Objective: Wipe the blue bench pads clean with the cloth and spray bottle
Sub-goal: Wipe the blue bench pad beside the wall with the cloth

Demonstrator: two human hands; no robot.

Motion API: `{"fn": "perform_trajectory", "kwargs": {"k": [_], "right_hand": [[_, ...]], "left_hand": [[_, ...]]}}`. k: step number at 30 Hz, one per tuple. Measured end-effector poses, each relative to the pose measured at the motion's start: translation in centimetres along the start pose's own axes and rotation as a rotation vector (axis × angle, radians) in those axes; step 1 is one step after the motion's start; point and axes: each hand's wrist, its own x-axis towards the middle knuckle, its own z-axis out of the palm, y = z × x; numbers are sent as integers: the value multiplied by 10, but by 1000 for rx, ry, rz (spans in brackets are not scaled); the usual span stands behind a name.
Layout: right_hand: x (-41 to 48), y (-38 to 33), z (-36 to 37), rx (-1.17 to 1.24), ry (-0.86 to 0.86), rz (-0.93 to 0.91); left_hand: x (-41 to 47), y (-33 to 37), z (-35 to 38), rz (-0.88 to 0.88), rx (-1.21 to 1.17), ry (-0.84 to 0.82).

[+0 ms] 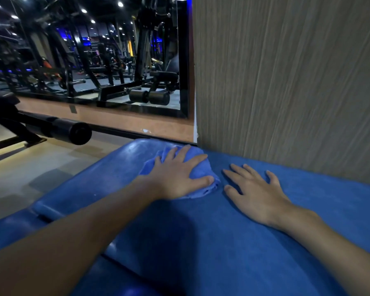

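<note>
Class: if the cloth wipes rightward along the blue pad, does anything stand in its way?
Yes. The right hand lies flat on the pad just right of the cloth, which the left hand presses down.

A black-framed mirror (pixel 94 50) reflects gym machines beside a wood-grain wall (pixel 286 82), while a black padded bar (pixel 73 131) juts above the floor (pixel 30 171).
</note>
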Motion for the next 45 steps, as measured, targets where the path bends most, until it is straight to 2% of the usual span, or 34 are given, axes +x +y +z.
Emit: {"fn": "perform_trajectory", "kwargs": {"k": [4, 8, 14, 19, 24, 26, 28, 32, 39, 45], "right_hand": [[0, 1, 2, 12, 13, -6], [0, 1, 2, 25, 25, -5], [-2, 0, -1, 35, 20, 0], [-6, -5, -5, 14, -14, 8], [0, -9, -14, -176, -122, 22], [8, -15, -19, -175, -56, -6], [14, -25, -21, -53, 10, -25], [20, -39, -3, -27, -49, -40], [24, -34, 8, -45, -23, -52], [23, -32, 9, -19, -17, -51]], "left_hand": [[52, 3, 3, -57, -38, 33], [48, -1, 5, -30, -20, 29], [-21, -8, -4, -13, 16, -20], [-106, -24, -11, 23, 101, 1], [-156, -42, -20, 48, 107, -61], [-149, -42, -21, 39, 83, -60], [-130, -40, -19, 17, 86, -53], [-71, -43, -12, -38, 44, -24], [45, -47, -9, -123, -38, -21], [50, -45, -4, -136, -19, -2]]}}
